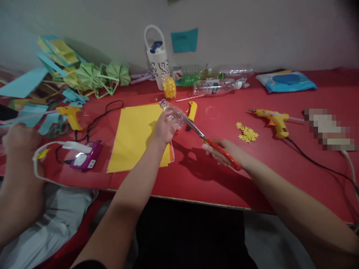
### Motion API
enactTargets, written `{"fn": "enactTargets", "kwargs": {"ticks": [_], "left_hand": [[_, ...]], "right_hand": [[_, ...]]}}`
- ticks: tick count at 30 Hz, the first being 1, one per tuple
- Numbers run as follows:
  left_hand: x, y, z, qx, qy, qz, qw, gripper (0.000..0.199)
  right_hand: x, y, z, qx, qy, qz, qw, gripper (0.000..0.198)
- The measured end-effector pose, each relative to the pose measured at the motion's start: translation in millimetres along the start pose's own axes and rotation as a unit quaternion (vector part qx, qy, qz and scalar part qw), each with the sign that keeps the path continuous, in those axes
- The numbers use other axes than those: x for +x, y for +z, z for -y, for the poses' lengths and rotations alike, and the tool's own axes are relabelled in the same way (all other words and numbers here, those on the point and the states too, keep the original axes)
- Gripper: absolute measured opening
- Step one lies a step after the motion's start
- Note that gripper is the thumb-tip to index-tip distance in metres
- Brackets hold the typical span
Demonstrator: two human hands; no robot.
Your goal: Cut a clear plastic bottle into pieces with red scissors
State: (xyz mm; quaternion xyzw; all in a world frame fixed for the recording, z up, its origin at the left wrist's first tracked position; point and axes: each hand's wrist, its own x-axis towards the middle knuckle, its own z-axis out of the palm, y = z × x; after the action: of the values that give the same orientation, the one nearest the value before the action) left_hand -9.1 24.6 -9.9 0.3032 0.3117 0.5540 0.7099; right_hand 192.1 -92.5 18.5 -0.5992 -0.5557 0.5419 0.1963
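My left hand (166,127) is closed around a clear plastic bottle piece (179,121), its neck end toward the wall. In my right hand (221,151) are red-handled scissors (217,147), their blades reaching up to the plastic's cut edge. Below my left forearm lies a stack of yellow paper (134,134) with other coloured sheets under it. Just past the blades is a yellow utility knife (192,111). A thin clear plastic ring (212,112) rests farther right. Whether the blades are around the plastic or only beside it, I cannot tell.
Yellow paper stars (246,133) and a yellow glue gun (270,118) lie at right. Plastic bottles (214,86), a white tumbler (158,63) and a wipes pack (287,81) line the wall. A purple power strip (86,156) and another person's hand (21,138) are at left.
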Motion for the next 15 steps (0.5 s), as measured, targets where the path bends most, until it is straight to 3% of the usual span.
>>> {"fn": "enactTargets", "kwargs": {"ticks": [9,15], "left_hand": [[2.2,-0.3,6.7,0.030,0.038,-0.020,0.999,0.033],[3.0,-0.3,7.5,0.031,0.056,-0.037,0.997,0.028]], "right_hand": [[-2.1,1.4,1.8,-0.003,-0.006,0.001,1.000,0.059],[-6.8,2.9,6.7,0.020,-0.002,0.033,0.999,0.060]]}}
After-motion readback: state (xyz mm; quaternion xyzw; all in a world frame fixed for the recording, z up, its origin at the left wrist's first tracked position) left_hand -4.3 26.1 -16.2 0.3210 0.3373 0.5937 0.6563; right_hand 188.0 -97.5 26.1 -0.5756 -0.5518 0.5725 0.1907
